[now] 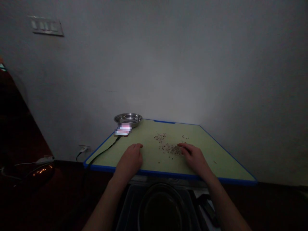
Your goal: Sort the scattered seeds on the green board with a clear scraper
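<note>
Small dark, reddish bean-like pieces lie scattered over the middle of a pale green table with a blue edge. My right hand is at the right side of this scatter, thumb and fingers drawn together in a pinch. A greyish patch of pieces lies just beside its fingertips; whatever is between them is too small to make out. To the left of the scatter, my left hand rests near the table's front edge. Its fingers are curled in and hidden from view, so any contents cannot be seen.
A shiny steel bowl stands at the back left corner. In front of it is a lit, blurred-out device with a black cable running off the left edge. Nearer me is a dark round vessel. A wall rises behind.
</note>
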Motion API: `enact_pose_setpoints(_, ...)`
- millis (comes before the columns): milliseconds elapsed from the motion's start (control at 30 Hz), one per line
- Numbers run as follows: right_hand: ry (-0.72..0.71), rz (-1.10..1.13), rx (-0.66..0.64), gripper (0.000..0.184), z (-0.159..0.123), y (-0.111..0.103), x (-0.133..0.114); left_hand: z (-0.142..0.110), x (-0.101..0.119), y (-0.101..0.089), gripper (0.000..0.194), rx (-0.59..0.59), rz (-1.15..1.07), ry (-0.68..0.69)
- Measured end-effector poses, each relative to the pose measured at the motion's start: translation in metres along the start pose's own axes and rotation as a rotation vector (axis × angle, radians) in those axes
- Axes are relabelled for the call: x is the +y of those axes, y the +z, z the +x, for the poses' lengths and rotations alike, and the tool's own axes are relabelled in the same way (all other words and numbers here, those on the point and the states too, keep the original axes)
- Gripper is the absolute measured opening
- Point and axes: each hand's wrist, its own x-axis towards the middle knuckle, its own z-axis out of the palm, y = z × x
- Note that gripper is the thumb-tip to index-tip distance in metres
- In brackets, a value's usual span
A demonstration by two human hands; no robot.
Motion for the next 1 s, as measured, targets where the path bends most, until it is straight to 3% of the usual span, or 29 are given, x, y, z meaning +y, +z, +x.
enact_pose_setpoints(233, -0.022, 0.018, 0.055, 0.032, -0.007, 0.006, 0.003, 0.001, -0.002, 0.0, 0.036, -0.006, 0.0, -0.014)
enact_pose_setpoints(600, 0.005, 0.029, 0.028, 0.029, -0.007, 0.007, 0.002, 0.003, -0.005, 0.001, 0.036, -0.005, -0.023, -0.031)
enact_pose_setpoints(1000, -0.077, 0.054, -0.057, 0.027, -0.01, 0.001, -0.009, 0.002, -0.006, 0.001, 0.037, -0.002, -0.013, -0.015)
